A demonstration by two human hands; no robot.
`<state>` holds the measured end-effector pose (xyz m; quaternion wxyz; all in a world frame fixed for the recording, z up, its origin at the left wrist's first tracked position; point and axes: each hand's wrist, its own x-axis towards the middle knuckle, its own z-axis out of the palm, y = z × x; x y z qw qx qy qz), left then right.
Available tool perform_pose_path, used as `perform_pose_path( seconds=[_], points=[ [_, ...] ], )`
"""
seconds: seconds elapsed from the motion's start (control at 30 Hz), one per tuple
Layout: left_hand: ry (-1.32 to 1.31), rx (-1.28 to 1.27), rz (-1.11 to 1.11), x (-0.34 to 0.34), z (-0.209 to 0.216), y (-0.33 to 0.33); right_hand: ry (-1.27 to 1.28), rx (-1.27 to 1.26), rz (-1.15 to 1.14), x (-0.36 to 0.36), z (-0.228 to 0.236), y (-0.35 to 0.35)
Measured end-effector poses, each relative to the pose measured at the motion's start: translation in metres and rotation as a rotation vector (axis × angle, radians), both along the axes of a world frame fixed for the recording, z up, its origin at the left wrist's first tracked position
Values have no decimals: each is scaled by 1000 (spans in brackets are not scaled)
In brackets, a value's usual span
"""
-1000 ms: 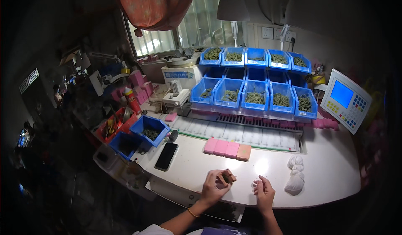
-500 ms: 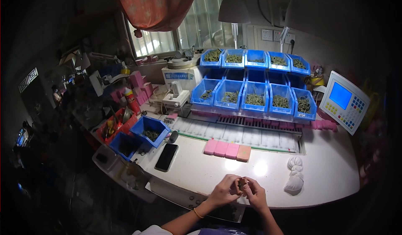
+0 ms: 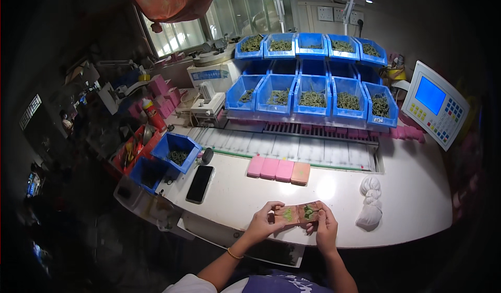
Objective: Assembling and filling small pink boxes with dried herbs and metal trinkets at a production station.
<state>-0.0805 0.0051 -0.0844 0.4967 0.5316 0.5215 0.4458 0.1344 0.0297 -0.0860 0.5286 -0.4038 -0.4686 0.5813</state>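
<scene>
Close to the table's near edge, a reddish-brown two-part mold (image 3: pixel 296 216) is spread open between my hands, its halves side by side. Green shapes show on the inner faces of both halves; I cannot tell whether they are loose pieces or markings. My left hand (image 3: pixel 265 224) grips the left half by its outer edge, with the thumb on top. Around the right half's outer side close the fingers of my right hand (image 3: pixel 325 227). Beyond them, three pink blocks and an orange-brown block (image 3: pixel 300 173) lie in a row on the white table (image 3: pixel 235 199).
Blue bins (image 3: pixel 312 95) of greenish bits stand in two tiers at the back. Left are a phone (image 3: pixel 200 184), another blue bin (image 3: pixel 177 154) and a red tool bin (image 3: pixel 136 149). Right are a knotted white cloth bag (image 3: pixel 370 204) and a control panel (image 3: pixel 434 105).
The mold was held folded and upright between my hands; now its halves lie opened out flat, showing the green inside. My hands have moved apart, and the view has tilted downward.
</scene>
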Motion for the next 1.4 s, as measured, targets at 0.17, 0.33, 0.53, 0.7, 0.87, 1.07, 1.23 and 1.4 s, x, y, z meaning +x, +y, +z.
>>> perform_pose_path(
  seconds=[0.17, 0.33, 0.53, 0.7, 0.87, 1.07, 1.23, 1.4],
  points=[
    [30, 39, 24, 24, 4, -17, -23, -67, -2, 0, 0, 9],
    [302, 241, 275, 53, 10, -39, -229, 52, -22, -26, 10, 29],
    [294, 152, 412, 36, 8, -20, -475, 307, 150, -25, 24, 38],
    [252, 181, 186, 27, 34, -3, -571, 547, 200, -29, 27, 31],
    [147, 78, 349, 25, 8, 2, -1051, 758, 218, 2, 55, -12],
    [563, 378, 98, 16, 25, -5, -946, 575, 254, -1, 37, -7],
    [561, 435, 27, 47, 28, 4, -689, 439, 199, 0, 31, -6],
    [623, 397, -32, 62, 21, 14, -475, 299, 157, 10, 24, -6]
  ],
)
